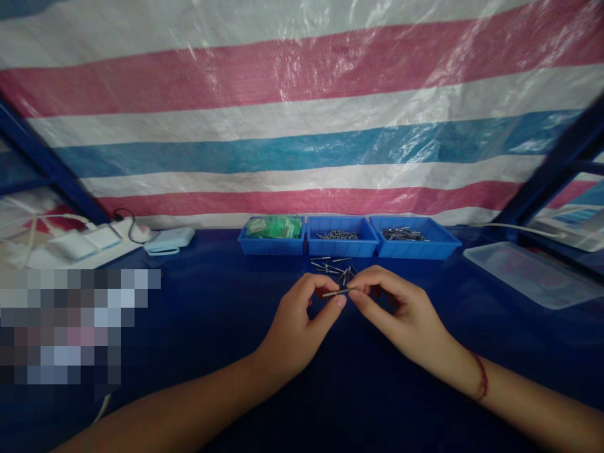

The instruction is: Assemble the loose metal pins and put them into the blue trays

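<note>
Between my two hands lies a thin metal pin point(334, 293), held nearly level above the blue table. My left hand point(302, 321) pinches it with thumb and forefinger around its middle. At its right end, my right hand point(406, 308) is closed in a pinch too, the fingertips hiding that end. Just beyond my fingers is a loose heap of similar metal pins point(325, 267) on the table, partly covered by my hands. Whether the held pin is one piece or two joined cannot be made out.
Three blue bins stand in a row behind: the left bin point(271, 246) with green-and-clear packets, the middle bin point(342, 248) and right bin point(415, 250) with metal pins. A translucent lid point(533, 277) lies right. A power strip point(104, 245) and light-blue object point(170, 240) sit left.
</note>
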A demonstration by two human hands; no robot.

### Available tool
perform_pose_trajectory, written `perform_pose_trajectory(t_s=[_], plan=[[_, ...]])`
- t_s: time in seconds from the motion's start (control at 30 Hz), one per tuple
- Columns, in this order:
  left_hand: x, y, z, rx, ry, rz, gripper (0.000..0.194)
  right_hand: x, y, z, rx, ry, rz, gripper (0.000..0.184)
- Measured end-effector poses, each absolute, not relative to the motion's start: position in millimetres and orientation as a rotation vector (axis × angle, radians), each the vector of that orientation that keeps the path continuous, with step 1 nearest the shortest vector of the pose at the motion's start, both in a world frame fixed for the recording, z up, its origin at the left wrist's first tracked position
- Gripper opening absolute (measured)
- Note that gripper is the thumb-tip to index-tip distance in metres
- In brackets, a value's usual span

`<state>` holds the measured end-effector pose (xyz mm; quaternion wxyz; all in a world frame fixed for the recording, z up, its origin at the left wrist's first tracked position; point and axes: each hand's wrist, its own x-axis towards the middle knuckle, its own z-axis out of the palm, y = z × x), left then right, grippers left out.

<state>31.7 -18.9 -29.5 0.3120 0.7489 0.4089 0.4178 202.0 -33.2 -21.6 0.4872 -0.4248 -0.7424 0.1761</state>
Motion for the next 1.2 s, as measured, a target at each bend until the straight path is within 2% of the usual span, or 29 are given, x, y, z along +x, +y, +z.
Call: perform_pose_trajectory(t_s=[0.17,0.23,0.3,0.37,0.5,0.67,0.8,0.97,1.2], plan=[[30,-18,-30,2.037,1.056,1.179,0.005,201,-32,-21,-1.015,-1.897,0.424,0.007],[27,-15,-30,2.070,1.044,1.218,0.012,205,-29,-19,-1.011,-1.944,0.391,0.009],[24,-8,-29,2.120,1.048,1.257,0.024,215,-22,-16,-1.083,-1.900,0.274,0.011],[21,0,-29,2.216,1.076,1.231,0.027,232,-10,-14,-1.224,-1.761,0.070,0.015],[13,16,-28,2.463,1.138,0.968,0.014,275,21,-15,-1.516,-1.594,-0.367,0.019],[10,19,-31,2.678,1.129,0.653,0.015,300,38,-25,-1.675,-1.655,-0.564,0.022],[12,15,-34,2.735,1.112,0.559,0.015,281,29,-25,-1.520,-1.792,-0.483,0.017],[16,12,-33,2.759,1.143,0.537,0.018,235,-2,-21,-1.165,-2.191,-0.069,0.014],[22,2,-31,2.540,0.977,0.814,0.012,210,-24,-25,-1.092,-2.378,0.092,0.018]])
